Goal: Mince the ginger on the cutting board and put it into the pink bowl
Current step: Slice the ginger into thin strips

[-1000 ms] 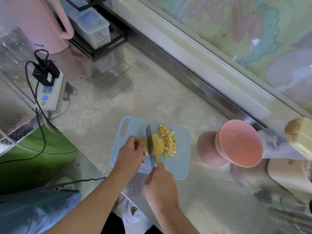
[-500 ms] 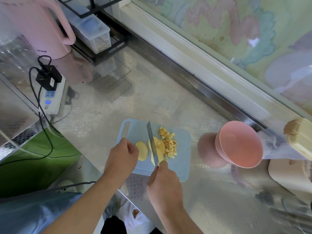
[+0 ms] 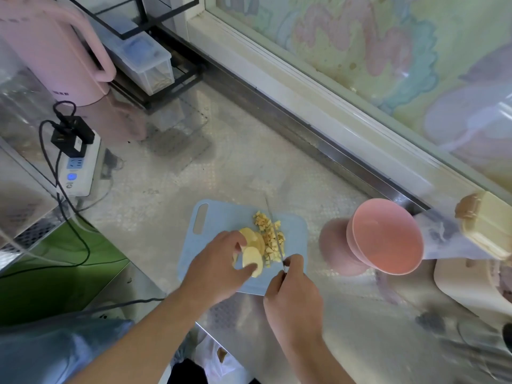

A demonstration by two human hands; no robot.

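Left hand [image 3: 219,261] pinches pale yellow ginger slices [image 3: 253,250] on the light-blue plastic cutting board [image 3: 213,217]; right hand [image 3: 293,297] clamps the thin steel knife [image 3: 274,231], pink bowl [image 3: 388,236] at three o'clock.

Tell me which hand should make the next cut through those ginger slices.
The right hand: it already grips the knife, blade beside the slices. The left hand holds the slices on the cutting board.

A pale blue cutting board [image 3: 221,217] with a handle slot at its far left is laid flat on the table. Yellow ginger slices [image 3: 252,250] are overlapped at its middle, with minced ginger [image 3: 270,235] heaped just to their right. The empty pink bowl [image 3: 388,239] is seen right of the board, apart from it.
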